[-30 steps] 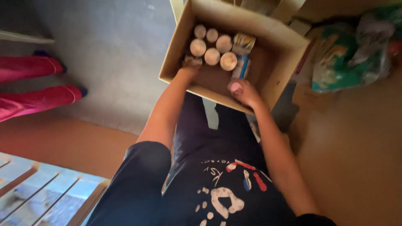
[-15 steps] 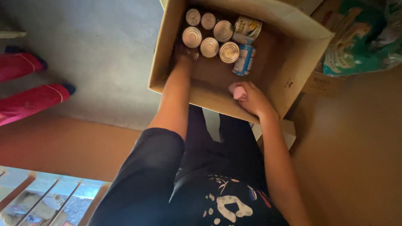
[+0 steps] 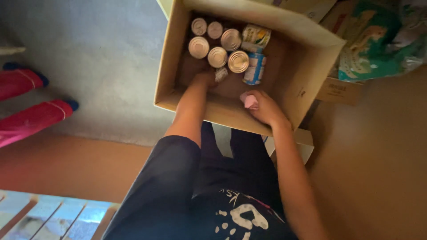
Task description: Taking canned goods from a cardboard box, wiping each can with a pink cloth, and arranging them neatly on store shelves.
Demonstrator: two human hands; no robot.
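A: So, what is in the cardboard box [image 3: 307, 84]?

B: Tins. Six round silver tin cans [image 3: 217, 57] stand up close together in the far left corner. Two cans with paper labels lie on their sides just beside them, one green and white [image 3: 256, 35] and one blue and white [image 3: 254, 67].

A: Where are the hands?

B: Both are in the box. The left hand [image 3: 205, 79] is down on the box floor, just in front of the silver cans. A small white thing [image 3: 221, 74] sits right by its fingers. I cannot tell if the grip is pressed together or spread, because the hand is dark and bent away.

A: And the other hand?

B: The right hand [image 3: 263, 108] is near the front wall of the box. Its grip is pinching a small pink thing [image 3: 250, 101]. I cannot tell what that pink thing is.

A: Would the cans be hard to lift?

B: I think each can is heavy for its size, hard and smooth, so it could slip. Holding one around its side with the whole hand looks best. They will not break easily.

A: What else is around?

B: A green plastic bag [image 3: 378, 40] lies to the right of the box. Someone's pink legs [image 3: 31, 118] are on the grey floor [image 3: 102, 66] at the left.
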